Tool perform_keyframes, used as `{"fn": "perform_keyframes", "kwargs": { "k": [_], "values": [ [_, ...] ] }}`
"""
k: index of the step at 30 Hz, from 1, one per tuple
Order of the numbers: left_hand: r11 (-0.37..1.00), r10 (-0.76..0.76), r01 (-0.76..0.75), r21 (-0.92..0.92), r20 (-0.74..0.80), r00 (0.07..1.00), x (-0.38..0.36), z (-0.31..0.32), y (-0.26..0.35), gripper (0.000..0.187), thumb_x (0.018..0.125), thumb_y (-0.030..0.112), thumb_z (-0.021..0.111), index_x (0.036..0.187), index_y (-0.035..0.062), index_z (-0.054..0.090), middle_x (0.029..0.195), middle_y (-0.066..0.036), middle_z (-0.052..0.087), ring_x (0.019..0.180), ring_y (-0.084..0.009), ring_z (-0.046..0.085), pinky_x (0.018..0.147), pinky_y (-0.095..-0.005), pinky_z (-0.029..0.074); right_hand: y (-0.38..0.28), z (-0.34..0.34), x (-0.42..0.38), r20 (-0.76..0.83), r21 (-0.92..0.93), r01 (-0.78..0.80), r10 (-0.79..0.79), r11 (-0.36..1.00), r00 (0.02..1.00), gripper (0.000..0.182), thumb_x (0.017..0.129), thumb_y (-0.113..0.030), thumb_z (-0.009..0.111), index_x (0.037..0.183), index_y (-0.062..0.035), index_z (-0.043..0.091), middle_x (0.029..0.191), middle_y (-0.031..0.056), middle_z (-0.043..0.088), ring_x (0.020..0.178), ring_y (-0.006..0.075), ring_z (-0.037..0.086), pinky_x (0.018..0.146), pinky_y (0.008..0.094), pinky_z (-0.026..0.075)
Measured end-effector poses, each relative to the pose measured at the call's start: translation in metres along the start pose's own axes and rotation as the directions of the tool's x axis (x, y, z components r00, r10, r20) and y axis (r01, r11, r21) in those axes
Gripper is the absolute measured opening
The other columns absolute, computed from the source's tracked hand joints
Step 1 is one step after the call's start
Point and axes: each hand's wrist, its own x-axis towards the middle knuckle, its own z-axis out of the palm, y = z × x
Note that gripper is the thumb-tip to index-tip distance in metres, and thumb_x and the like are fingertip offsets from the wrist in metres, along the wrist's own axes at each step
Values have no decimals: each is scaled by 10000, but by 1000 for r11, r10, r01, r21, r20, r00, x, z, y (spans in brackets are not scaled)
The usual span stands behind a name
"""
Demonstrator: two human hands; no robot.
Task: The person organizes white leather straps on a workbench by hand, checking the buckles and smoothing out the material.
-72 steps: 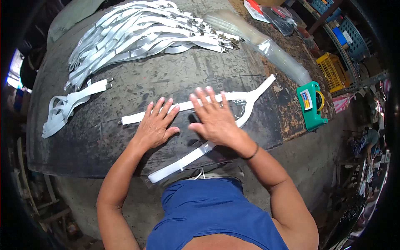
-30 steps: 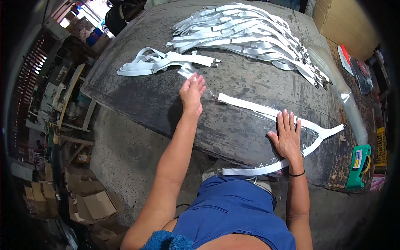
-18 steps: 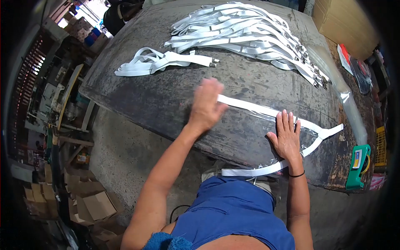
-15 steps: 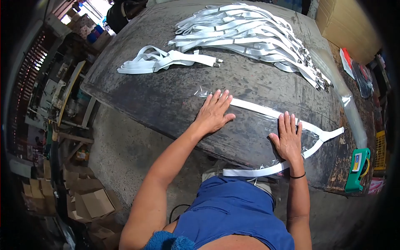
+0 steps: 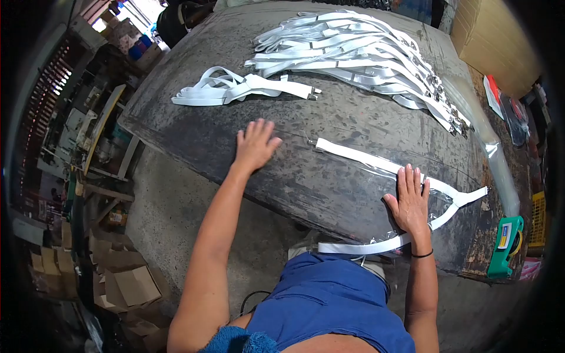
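A pair of white suspenders (image 5: 459, 199) lies in a Y shape on the dark worn table (image 5: 294, 188), one strap stretching up and left, the other curving along the front edge by my waist. Shiny clear plastic (image 5: 376, 171) shows around the straps. My right hand (image 5: 410, 203) is spread flat over the plastic between the two straps, its fingertips at the upper strap. To the left, my left hand (image 5: 255, 146) is open with fingers stretched, over the tabletop and apart from the strap's clip end; it holds nothing.
A large heap of white suspenders (image 5: 353, 56) with metal clips covers the table's back, with a smaller bundle (image 5: 226, 93) left of it. At right are long clear plastic (image 5: 497, 167), a green tape dispenser (image 5: 500, 265) and a cardboard box (image 5: 494, 44). Cardboard boxes (image 5: 135, 287) lie on the floor.
My left hand has moved left from the upper strap's end, uncovering the strap end and its clip. My right hand remains flat at nearly the same place.
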Motion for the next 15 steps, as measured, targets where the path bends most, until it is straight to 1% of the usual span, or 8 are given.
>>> {"fn": "perform_keyframes", "kwargs": {
  "k": [2, 3, 5, 6, 7, 11, 13, 15],
  "values": [
    [986, -165, 152, -69, -248, 955, 8, 20, -44, 508, 1013, 459, 467, 1347, 89, 563, 1398, -194, 546, 1308, -386, 487, 1081, -479, 380, 0, 2, 0, -7, 5, -1, 1, 1000, 1000, 800, 966, -565, 457, 1546, -41, 283, 1624, 161, 235, 1512, 358, 159, 1204, 554, 76],
    [985, -170, 159, -65, -251, 953, 9, 10, -43, 508, 1013, 459, 467, 1347, 89, 563, 1398, -194, 546, 1308, -386, 487, 1081, -479, 380, 1, 3, 0, -11, 4, -6, 6, 1000, 1000, 798, 965, -561, 460, 1545, -41, 285, 1623, 161, 238, 1511, 359, 161, 1204, 554, 75],
    [900, -367, 292, -322, -202, 908, 5, -27, -25, 398, 1005, 370, 518, 1149, 19, 636, 1092, -166, 690, 967, -346, 659, 860, -440, 514, 0, 3, 1, -15, 6, 1, -1, 1000, 1000, 792, 966, -551, 468, 1543, -39, 289, 1620, 164, 244, 1510, 358, 166, 1204, 554, 75],
    [738, -474, 363, -569, -54, 879, 3, -38, -9, 393, 1006, 367, 538, 1057, -10, 636, 929, -118, 697, 749, -268, 663, 706, -415, 541, 0, 3, 1, -18, 4, 1, -1, 1000, 1000, 788, 967, -547, 471, 1542, -40, 290, 1620, 163, 245, 1510, 358, 166, 1204, 553, 73],
    [252, -502, 337, -907, 175, 847, -2, -32, 13, 424, 1001, 390, 562, 1087, -20, 622, 915, -107, 689, 692, -225, 649, 691, -380, 559, 1, 3, 0, -21, 2, -1, 1, 1000, 1000, 784, 968, -542, 473, 1542, -40, 292, 1620, 162, 245, 1510, 357, 166, 1205, 553, 71],
    [-438, -220, 314, -843, 439, 871, -34, -23, 88, 907, 953, 494, 617, 1527, -38, 159, 1461, -299, 393, 1315, -370, 480, 1031, -496, 468, 1, 4, 0, -24, -11, -8, 8, 1000, 1000, 781, 969, -541, 472, 1541, -40, 293, 1620, 162, 245, 1510, 357, 166, 1205, 552, 71],
    [-672, -264, 177, -719, 456, 850, -29, -20, 99, 909, 953, 471, 628, 1523, -38, 136, 1505, -297, 332, 1366, -387, 419, 1110, -509, 384, 1, 3, -1, -33, -6, 5, -6, 1000, 999, 784, 966, -544, 476, 1539, -39, 298, 1620, 162, 245, 1510, 356, 167, 1205, 551, 74],
    [-707, -350, 73, -703, 438, 828, -21, -9, 101, 899, 955, 455, 631, 1525, -26, 130, 1514, -292, 319, 1388, -390, 390, 1134, -509, 346, 0, 5, -1, -31, -5, 5, -5, 1000, 1000, 785, 965, -547, 477, 1537, -38, 302, 1620, 162, 246, 1509, 358, 170, 1203, 552, 78]
  ]
}}
